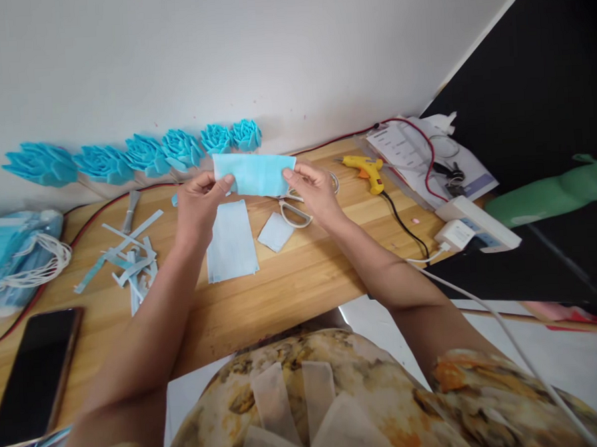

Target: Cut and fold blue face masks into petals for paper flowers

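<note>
A light blue rectangle of face-mask fabric (256, 175) is stretched level between my two hands, raised over the table. My left hand (201, 200) pinches its left end between thumb and fingers. At the other end, my right hand (317, 189) grips it the same way. Beneath lie a larger pale fabric sheet (231, 242) and a small pale square piece (275, 232). White-handled scissors (296, 214) rest near my right hand, their blades mostly hidden. Left of my left wrist is a loose heap of cut fabric strips (135, 262).
Several blue fabric flowers (147, 155) line the wall. A bag of masks (15, 265) and a phone (36, 370) lie at left. At right are a yellow glue gun (368, 170), papers (409, 147), a power strip (479, 224) and a green bottle (542, 197). Cords cross the table.
</note>
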A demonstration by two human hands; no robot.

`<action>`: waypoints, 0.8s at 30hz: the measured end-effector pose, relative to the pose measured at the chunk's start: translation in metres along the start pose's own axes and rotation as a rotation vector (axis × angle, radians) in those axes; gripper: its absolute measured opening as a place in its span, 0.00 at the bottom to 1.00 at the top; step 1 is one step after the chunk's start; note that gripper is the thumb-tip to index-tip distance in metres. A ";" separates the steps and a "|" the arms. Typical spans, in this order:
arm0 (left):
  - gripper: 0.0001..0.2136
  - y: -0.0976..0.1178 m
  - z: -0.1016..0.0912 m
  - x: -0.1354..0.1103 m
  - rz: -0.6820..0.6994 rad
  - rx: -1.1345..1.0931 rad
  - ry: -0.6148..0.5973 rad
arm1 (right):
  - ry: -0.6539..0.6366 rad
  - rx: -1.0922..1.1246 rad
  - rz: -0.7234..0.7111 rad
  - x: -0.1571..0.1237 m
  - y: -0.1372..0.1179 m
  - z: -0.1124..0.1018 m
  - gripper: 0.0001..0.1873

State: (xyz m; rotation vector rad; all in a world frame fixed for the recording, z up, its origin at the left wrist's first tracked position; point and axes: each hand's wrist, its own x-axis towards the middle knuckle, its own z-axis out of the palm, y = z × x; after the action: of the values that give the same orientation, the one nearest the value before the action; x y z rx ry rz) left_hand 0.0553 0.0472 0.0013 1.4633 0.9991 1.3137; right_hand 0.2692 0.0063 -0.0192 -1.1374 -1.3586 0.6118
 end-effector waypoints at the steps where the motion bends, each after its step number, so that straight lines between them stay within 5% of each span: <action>1: 0.09 0.000 0.001 0.000 0.039 0.026 0.008 | 0.000 -0.009 -0.023 -0.001 -0.001 0.000 0.23; 11: 0.14 0.001 0.009 -0.006 0.043 0.083 -0.022 | 0.159 -0.217 -0.099 -0.007 -0.006 0.001 0.26; 24: 0.15 -0.004 0.008 -0.005 0.029 -0.078 0.078 | 0.023 -0.058 0.020 -0.005 -0.002 0.004 0.26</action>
State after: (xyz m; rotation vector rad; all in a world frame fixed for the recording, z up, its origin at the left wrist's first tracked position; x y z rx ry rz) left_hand 0.0631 0.0424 -0.0038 1.3817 0.9687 1.4241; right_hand 0.2638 0.0017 -0.0200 -1.2025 -1.3540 0.5754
